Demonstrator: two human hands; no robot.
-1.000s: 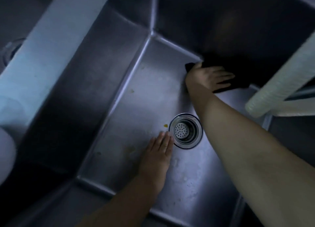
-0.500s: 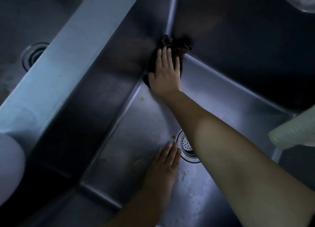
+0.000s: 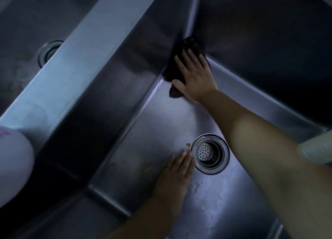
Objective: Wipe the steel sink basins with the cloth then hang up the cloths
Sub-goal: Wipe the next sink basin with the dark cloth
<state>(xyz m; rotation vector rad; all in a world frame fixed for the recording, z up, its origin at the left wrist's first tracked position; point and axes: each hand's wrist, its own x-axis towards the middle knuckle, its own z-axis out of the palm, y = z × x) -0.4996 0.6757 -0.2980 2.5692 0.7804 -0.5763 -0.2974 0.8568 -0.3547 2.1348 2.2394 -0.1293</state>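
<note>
Here the dark cloth (image 3: 181,62) sits bunched in the far corner of the sink basin (image 3: 161,123), its long axis running down the corner seam toward the floor. The right hand (image 3: 195,77) presses it flat with straight, spread fingers, not curled round it. The unwiped floor and drain (image 3: 210,153) lie nearer the person, where the left hand (image 3: 177,174) rests open beside a small yellow speck (image 3: 188,144).

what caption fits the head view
Right hand presses dark cloth into sink corner; left hand flat beside drain.
</note>
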